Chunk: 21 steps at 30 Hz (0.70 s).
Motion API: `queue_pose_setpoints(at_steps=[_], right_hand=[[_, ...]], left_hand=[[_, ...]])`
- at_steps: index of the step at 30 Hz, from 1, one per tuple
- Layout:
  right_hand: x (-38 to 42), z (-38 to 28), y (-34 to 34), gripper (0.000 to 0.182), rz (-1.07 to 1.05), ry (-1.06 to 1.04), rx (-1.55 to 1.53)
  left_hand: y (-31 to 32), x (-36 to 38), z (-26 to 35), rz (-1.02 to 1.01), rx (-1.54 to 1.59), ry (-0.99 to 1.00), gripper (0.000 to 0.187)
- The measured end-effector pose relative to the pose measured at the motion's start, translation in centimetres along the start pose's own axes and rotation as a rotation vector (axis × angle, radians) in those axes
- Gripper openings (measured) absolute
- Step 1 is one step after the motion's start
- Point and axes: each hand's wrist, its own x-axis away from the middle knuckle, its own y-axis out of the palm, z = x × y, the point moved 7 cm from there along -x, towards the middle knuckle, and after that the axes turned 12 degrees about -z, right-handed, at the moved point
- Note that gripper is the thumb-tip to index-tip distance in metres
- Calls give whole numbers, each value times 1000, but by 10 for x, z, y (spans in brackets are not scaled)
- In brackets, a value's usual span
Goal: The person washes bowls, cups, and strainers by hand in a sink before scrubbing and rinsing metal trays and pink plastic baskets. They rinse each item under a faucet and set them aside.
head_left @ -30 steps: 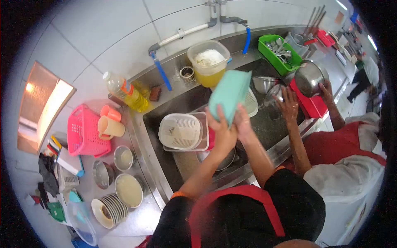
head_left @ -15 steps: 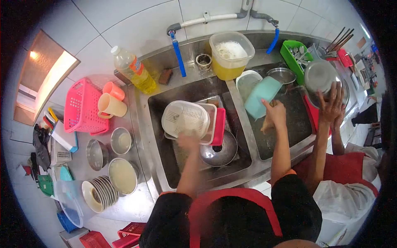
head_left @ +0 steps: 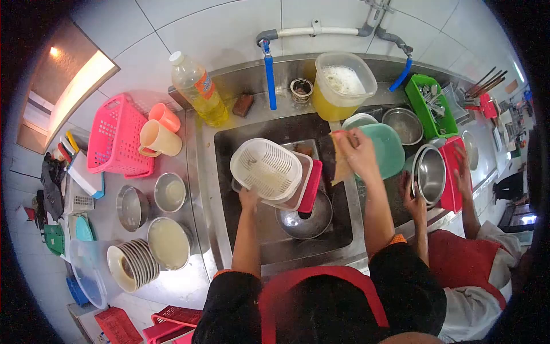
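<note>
My left hand point(head_left: 248, 199) has its fingers closed on the lower edge of a white slotted plastic basket point(head_left: 266, 167). This basket rests on a clear-rimmed container point(head_left: 312, 166) and a red one point(head_left: 310, 192) in the left sink basin. Under them lies a round metal lid or bowl point(head_left: 306, 215). Above the divider, my right hand point(head_left: 356, 152) pinches a tan scrubbing pad point(head_left: 342, 163). Just beyond that hand, a teal plastic container point(head_left: 385, 150) sits in the right basin, partly hidden by the hand.
A co-worker's hands point(head_left: 413, 198) hold steel bowls point(head_left: 431, 172) at the right basin. Behind the sink stand a soapy yellow tub point(head_left: 344, 94), a detergent bottle point(head_left: 200, 94) and a green cutlery basket point(head_left: 431, 106). Stacked plates point(head_left: 134, 266) and metal bowls point(head_left: 169, 243) occupy the left counter.
My right hand has let go of the teal container and moved left with the scrubbing pad. My left hand has settled on the white basket's edge. The co-worker's bowl has come down.
</note>
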Motion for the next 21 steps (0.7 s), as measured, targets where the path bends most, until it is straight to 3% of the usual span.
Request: queue_pose_setpoints(at_steps=[3,5,7,9,11,13,15,18,21], right_hand=[[-13,48,54,29,-135,77,69],[-3,88,106,35,-402,193,411],[25,108,149,39,-567,282,340],[42,162,184,37,-430,303,28],[51,169,195,35,-331,328,109],[53,171,197,34,-225,360,191],[48,166,192,32,-125,334,73],[34,151,196,30,-161,219,118],[27,138,195,29,-198,235,253]], left_hand=[[-7,-6,2,-4,129,139,31],[-9,28,44,112,-314,229,32],[-3,23,35,48,-402,190,33],[3,24,32,-12,-491,154,35],[13,35,34,35,-667,112,39],[19,39,39,30,-646,191,43],[18,36,28,-1,-759,-20,41],[18,41,30,-45,-792,-105,51],[17,47,34,-92,-938,-203,55]])
